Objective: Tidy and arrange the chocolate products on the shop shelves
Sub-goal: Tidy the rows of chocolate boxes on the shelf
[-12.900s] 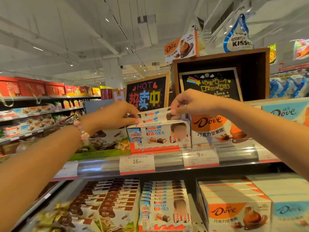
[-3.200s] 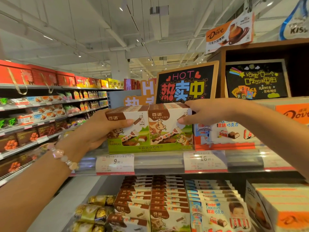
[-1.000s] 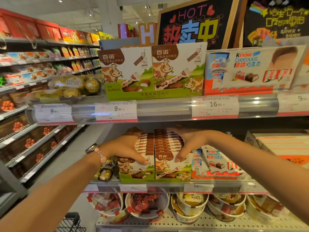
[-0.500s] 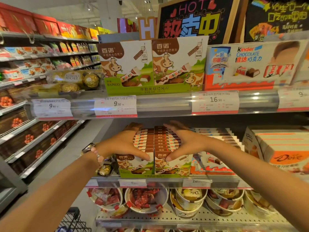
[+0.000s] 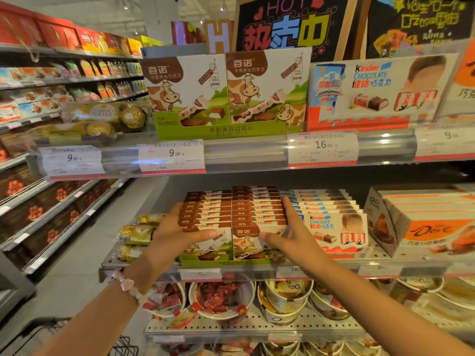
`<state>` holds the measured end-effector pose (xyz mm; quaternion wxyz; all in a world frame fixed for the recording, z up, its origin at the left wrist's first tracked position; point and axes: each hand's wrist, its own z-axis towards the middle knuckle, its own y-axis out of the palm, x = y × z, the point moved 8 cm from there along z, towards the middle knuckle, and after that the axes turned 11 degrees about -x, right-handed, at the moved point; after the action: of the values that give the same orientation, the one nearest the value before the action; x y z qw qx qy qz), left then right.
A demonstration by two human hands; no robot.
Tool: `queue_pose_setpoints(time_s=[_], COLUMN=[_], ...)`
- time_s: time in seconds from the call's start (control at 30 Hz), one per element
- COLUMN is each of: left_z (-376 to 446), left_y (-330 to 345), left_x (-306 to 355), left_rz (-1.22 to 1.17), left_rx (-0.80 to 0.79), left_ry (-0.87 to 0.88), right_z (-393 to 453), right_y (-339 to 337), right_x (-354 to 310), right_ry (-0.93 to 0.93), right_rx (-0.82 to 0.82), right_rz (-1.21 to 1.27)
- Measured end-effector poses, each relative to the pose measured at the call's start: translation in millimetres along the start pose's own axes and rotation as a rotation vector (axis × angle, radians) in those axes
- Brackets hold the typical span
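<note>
Brown-and-white chocolate boxes (image 5: pixel 235 214) on the middle shelf (image 5: pixel 257 272) sit pressed between left hand (image 5: pixel 173 236) and right hand (image 5: pixel 291 236), fingers (image 5: pixel 286 205) straight along their sides, thumbs across fronts.

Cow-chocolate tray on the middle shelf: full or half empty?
Full, as far as shows: both rows of boxes in the tray run back without gaps. The rear end is dark under the upper shelf.

Left hand (image 5: pixel 177 233) and right hand (image 5: pixel 290 236) reach forward, the 2 palms facing (fingers straight, thumbs inward).
</note>
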<state>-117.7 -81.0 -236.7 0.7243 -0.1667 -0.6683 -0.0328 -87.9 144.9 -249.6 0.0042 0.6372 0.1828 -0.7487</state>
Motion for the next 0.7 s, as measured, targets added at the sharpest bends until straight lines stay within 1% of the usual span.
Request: queue_pose_setpoints(time_s=[0.1,0.2,0.27,0.33,0.37,0.47,0.57,0.7], left_z=[-2,-3,-3,-2,-2,-1,-1,-1], left_y=[3,3,5,5,3,0,-3,-2], left_x=[1,-1,-1,-5,-7,-9,-11,-7], left_rz=[-0.05,-0.063,-0.126,-0.226,-0.239,-0.182,-0.185,-0.158], left_rx=[-0.06,-0.088,-0.104,-0.087,-0.058,-0.009,-0.01,-0.003], left_ry=[0.008,0.011,0.0,-0.043,-0.059,-0.075,-0.079,-0.063], right_z=[1,1,0,0,1,-1,-2,-2], right_y=[4,7,8,7,5,0,-4,-5], right_x=[1,-3,-6,-4,-1,8,8,1], right_ry=[0.007,0.006,-0.002,0.003,0.026,0.043,0.049,-0.003], right_rx=[0.016,0.036,0.059,0.087,0.114,0.195,0.242,0.307], right_rz=[0.071,0.074,0.093,0.156,0.196,0.246,0.204,0.185])
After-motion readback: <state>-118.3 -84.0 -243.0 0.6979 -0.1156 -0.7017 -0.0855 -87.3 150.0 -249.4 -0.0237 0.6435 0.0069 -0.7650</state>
